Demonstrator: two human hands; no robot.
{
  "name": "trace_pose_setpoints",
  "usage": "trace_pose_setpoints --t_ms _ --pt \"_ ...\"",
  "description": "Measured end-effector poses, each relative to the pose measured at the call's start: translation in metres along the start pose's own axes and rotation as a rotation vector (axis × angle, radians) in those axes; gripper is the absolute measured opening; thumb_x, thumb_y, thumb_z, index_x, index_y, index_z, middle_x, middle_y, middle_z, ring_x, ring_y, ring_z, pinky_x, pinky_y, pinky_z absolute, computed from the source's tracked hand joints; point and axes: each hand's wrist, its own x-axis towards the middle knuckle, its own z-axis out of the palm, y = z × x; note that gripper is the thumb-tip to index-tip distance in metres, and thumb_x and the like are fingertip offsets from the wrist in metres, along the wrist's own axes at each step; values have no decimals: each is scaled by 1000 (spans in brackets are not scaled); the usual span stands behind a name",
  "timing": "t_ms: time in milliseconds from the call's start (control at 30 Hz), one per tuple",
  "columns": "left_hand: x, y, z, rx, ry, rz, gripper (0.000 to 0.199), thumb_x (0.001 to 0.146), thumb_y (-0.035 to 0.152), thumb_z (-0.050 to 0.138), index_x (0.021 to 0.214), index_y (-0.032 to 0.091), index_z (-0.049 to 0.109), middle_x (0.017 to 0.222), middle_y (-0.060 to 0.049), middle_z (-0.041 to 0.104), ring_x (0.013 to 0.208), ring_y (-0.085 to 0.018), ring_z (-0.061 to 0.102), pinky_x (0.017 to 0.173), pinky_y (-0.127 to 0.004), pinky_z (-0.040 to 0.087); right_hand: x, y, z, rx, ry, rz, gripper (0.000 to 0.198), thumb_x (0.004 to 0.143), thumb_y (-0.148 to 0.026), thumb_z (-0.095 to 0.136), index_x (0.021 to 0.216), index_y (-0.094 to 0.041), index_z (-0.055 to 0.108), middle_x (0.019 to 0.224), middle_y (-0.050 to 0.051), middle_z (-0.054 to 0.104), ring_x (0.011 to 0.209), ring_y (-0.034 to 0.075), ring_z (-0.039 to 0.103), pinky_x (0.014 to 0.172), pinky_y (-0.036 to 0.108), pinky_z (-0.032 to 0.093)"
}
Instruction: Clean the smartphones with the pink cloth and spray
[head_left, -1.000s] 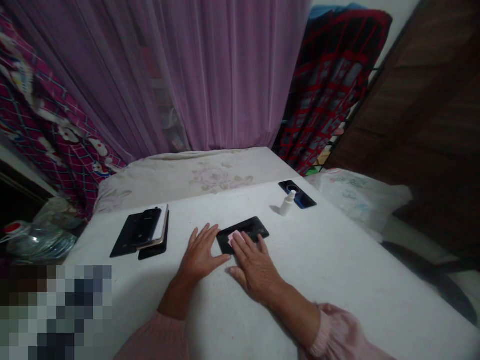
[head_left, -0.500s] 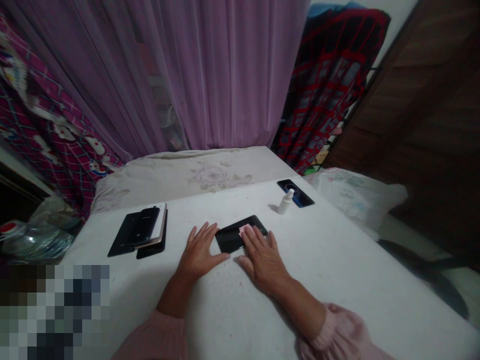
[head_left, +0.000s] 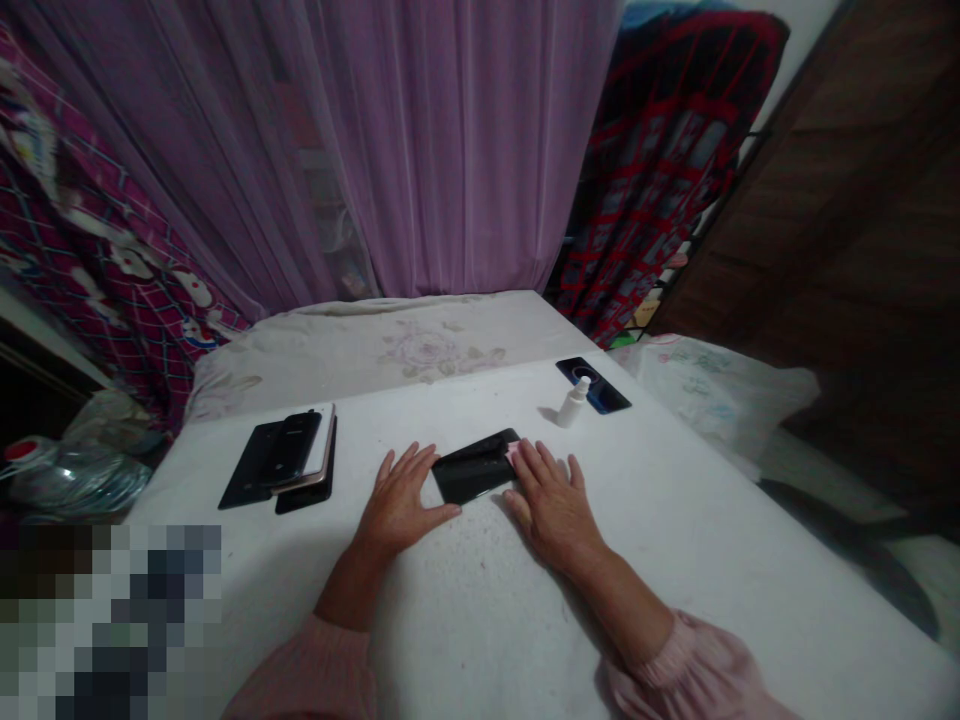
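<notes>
A glossy black smartphone (head_left: 472,478) lies flat and slanted on the white table (head_left: 450,630). At its left end rests my left hand (head_left: 397,503), fingers stretched out and thumb apart. The thumb reaches the phone's near edge and the fingertips its left corner. Beneath the flat fingers of my right hand (head_left: 555,505) is a small pink cloth (head_left: 513,452), pressed at the phone's right end. Most of the cloth is hidden by those fingers. Beyond my right hand a small white spray bottle (head_left: 572,404) stands upright.
Another phone (head_left: 609,396) with a dark blue screen lies behind the bottle. To the left, several dark phones (head_left: 298,447) are piled up, partly overlapping. A flowered cloth (head_left: 337,345) covers the far part, with purple curtains (head_left: 465,150) behind. A clear jug (head_left: 82,478) stands at far left.
My right hand has slid to the right with the pink cloth, uncovering more of the phone's surface. The left hand stays in place at the phone's left end.
</notes>
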Motion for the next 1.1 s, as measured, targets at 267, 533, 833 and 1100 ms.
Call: trace_pose_setpoints --t_ms 267,533,833,1100 --pt "-1 -2 4 -5 45 22 71 76 59 66 135 24 47 145 -8 48 139 -28 34 117 -51 16 0 -28 -1 117 -63 -252 61 95 -45 42 147 -15 31 152 15 33 142 30 26 112 61 17" --pt "-1 -2 3 4 32 15 72 75 58 67 134 23 47 145 -8 48 139 -29 34 117 -51 16 0 -23 -5 142 -71 -247 58 96 -47 41 146 -18 35 152 11 34 142 28 26 113 61 14" --pt "-1 -3 5 -3 56 30 70 76 58 65 134 25 47 145 -7 48 139 -28 34 117 -51 16 3 -17 0 68 -9 -120 58 95 -43 43 146 -15 34 151 15 35 140 32 30 110 63 19" --pt "-1 -2 4 -3 38 17 70 76 59 65 134 25 47 145 -7 48 139 -29 34 117 -51 16 1 -33 -7 155 -90 -275 55 96 -49 41 144 -23 39 153 8 33 143 29 25 113 60 15"
